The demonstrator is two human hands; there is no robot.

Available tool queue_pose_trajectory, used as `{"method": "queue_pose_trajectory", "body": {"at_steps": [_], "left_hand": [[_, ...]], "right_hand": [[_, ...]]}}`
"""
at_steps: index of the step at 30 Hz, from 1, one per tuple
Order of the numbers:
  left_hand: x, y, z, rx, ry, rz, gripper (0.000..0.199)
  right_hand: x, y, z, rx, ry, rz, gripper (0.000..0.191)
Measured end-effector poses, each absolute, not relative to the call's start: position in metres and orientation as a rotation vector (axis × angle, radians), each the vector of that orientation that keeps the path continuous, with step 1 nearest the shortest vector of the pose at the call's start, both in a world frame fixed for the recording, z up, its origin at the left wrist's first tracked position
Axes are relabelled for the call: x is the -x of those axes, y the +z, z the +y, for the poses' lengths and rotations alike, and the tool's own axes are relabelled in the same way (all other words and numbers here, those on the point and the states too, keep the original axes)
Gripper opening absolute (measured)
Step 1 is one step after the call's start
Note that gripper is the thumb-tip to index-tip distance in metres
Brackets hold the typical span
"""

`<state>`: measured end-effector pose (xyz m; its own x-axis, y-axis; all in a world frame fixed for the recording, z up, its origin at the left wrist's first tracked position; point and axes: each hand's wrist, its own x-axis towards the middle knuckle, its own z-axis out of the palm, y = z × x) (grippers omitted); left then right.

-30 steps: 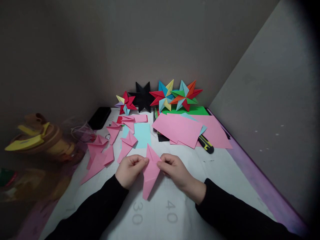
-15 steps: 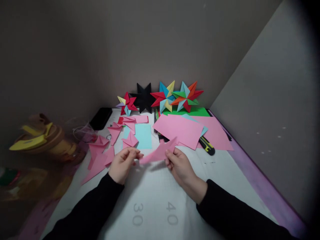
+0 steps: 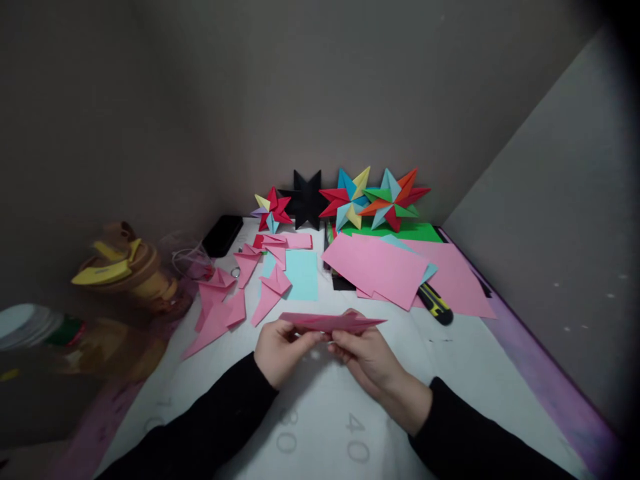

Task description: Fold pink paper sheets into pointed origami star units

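A folded pink paper piece (image 3: 325,322) is held between both hands, seen nearly edge-on above the white table surface. My left hand (image 3: 284,347) pinches its left part, thumb toward the middle. On the other side my right hand (image 3: 367,357) grips the piece with thumb and fingers, and the fingertips of both hands nearly meet at its lower edge. Several folded pink pieces (image 3: 215,317) lie to the left, some beside a light blue sheet (image 3: 303,275). Flat pink sheets (image 3: 377,267) are stacked behind my right hand.
Paper stars, one black (image 3: 307,200) and several multicoloured (image 3: 394,200), lean on the back wall. A yellow-black cutter (image 3: 436,305) lies right of the sheets. At the left are a dark phone (image 3: 223,235), a brown pot (image 3: 150,267) and a white-lidded jar (image 3: 30,327).
The left hand, formerly at the piece's left tip, now holds it nearer the middle. The paper has turned nearly edge-on. The whole view has shifted, with things appearing further right.
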<state>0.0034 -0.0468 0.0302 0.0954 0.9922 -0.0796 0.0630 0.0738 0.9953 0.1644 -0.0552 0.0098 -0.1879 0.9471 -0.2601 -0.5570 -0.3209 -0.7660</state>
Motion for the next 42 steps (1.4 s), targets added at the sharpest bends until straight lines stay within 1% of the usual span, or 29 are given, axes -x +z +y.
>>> {"method": "queue_pose_trajectory", "body": {"at_steps": [4, 7, 12, 15, 19, 29, 31, 32, 33, 36, 37, 39, 40, 42], "left_hand": [[-0.006, 0.025, -0.047, -1.256, 0.991, 1.090, 0.018], [-0.007, 0.022, -0.048, -1.161, 1.011, 1.049, 0.018], [-0.005, 0.022, -0.050, -0.993, 1.161, 1.133, 0.020], [-0.002, 0.023, -0.049, -0.907, 1.261, 1.195, 0.025], [0.002, 0.025, -0.046, -0.845, 1.349, 1.168, 0.029], [0.016, 0.028, -0.033, -0.862, 1.500, 1.181, 0.028], [0.021, 0.029, -0.028, -0.849, 1.545, 1.176, 0.023], [0.023, 0.030, -0.026, -0.889, 1.555, 1.158, 0.018], [0.025, 0.032, -0.025, -0.969, 1.549, 1.132, 0.017], [0.030, 0.039, -0.026, -1.386, 1.428, 1.065, 0.039], [0.031, 0.042, -0.027, -1.533, 1.364, 1.045, 0.039], [0.034, 0.045, -0.028, -1.767, 1.239, 1.012, 0.026], [0.035, 0.046, -0.028, -1.852, 1.206, 0.987, 0.022], [0.037, 0.047, -0.027, -1.973, 1.212, 0.934, 0.019]], "right_hand": [[-0.163, 0.008, -0.058, 0.930, 1.752, -0.722, 0.026], [-0.163, 0.010, -0.058, 0.962, 1.775, -0.788, 0.025], [-0.163, 0.015, -0.058, 0.999, 1.768, -0.782, 0.027], [-0.164, 0.015, -0.057, 1.032, 1.778, -0.771, 0.029], [-0.166, 0.014, -0.057, 1.040, 1.781, -0.773, 0.030], [-0.169, 0.007, -0.054, 1.056, 1.799, -0.678, 0.023], [-0.169, 0.006, -0.053, 1.047, 1.790, -0.656, 0.022], [-0.170, 0.006, -0.053, 1.042, 1.785, -0.651, 0.022], [-0.170, 0.006, -0.052, 1.039, 1.785, -0.652, 0.021], [-0.171, 0.007, -0.051, 1.046, 1.763, -0.692, 0.021], [-0.172, 0.008, -0.051, 1.051, 1.749, -0.722, 0.022], [-0.172, 0.010, -0.051, 1.064, 1.729, -0.783, 0.025], [-0.173, 0.010, -0.051, 1.072, 1.725, -0.804, 0.026], [-0.174, 0.011, -0.052, 1.082, 1.729, -0.824, 0.027]]}}
